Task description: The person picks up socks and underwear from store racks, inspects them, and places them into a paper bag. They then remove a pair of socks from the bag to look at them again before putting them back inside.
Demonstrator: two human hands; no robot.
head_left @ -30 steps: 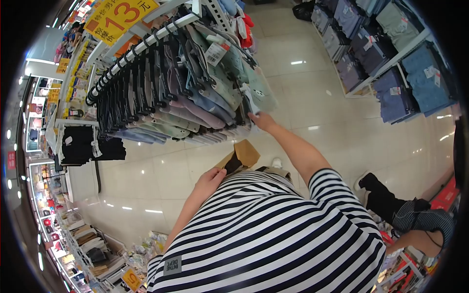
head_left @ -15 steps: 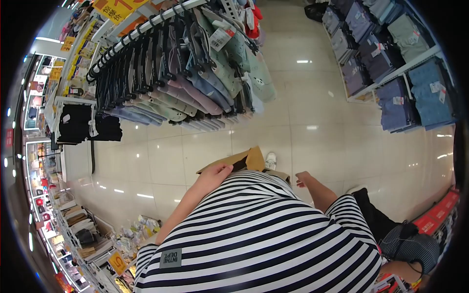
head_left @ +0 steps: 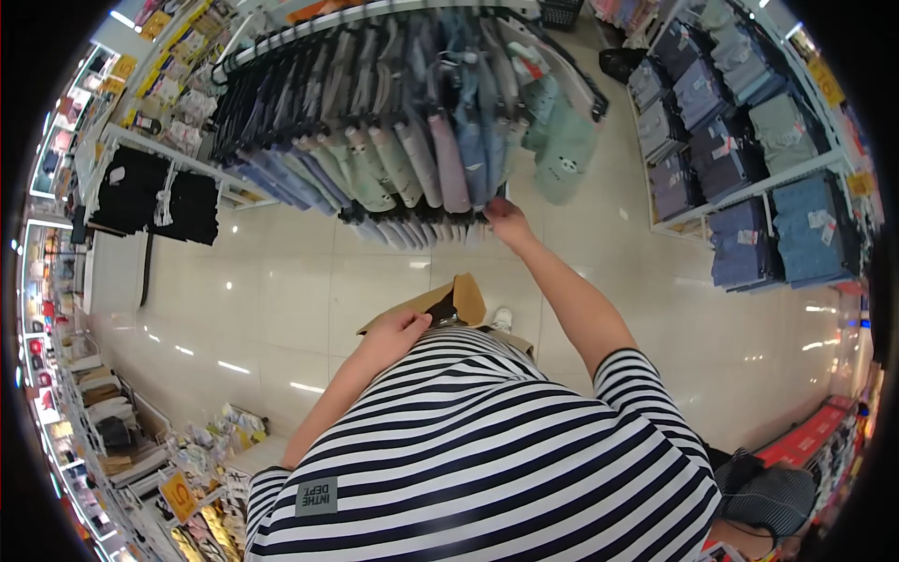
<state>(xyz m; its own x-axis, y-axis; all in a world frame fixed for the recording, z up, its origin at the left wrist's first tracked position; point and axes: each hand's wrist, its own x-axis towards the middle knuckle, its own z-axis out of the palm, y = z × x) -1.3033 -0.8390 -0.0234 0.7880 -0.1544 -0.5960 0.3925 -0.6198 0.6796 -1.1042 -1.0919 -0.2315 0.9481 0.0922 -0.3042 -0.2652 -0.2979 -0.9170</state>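
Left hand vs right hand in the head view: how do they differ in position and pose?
- The left hand is close to the torso; the right hand is farther out in front.
- The left hand is at the brown container; the right hand is at the lower edge of the hanging clothes.

Shared: both are bare, below short striped sleeves.
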